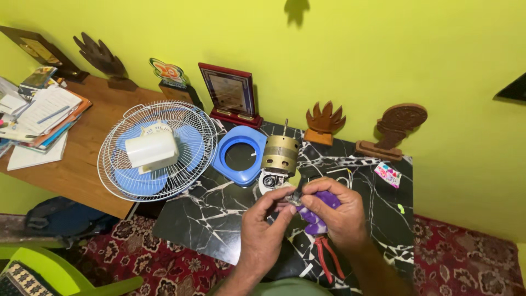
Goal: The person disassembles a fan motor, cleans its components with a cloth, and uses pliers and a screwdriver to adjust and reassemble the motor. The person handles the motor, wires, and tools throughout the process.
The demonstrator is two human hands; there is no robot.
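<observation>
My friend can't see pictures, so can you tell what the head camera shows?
Two hands meet over a black marble-patterned table: the left hand and the right hand pinch a small metal part, the right also holding a purple cloth. Behind them stand a brass-coloured fan motor, a blue ring-shaped cover and a fan grille.

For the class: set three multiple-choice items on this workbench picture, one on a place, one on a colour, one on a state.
1. The fan guard lies where?
A. left of the blue ring
B. on the floor
C. on the wall

2. The pliers' handles are?
A. green
B. red
C. white

3. The hands are?
A. flat on the table
B. apart at the edges
C. together on a small part

A: the guard sits left of the blue ring.
B: red handles show below the right hand.
C: it meets the left hand at a small part.
</observation>
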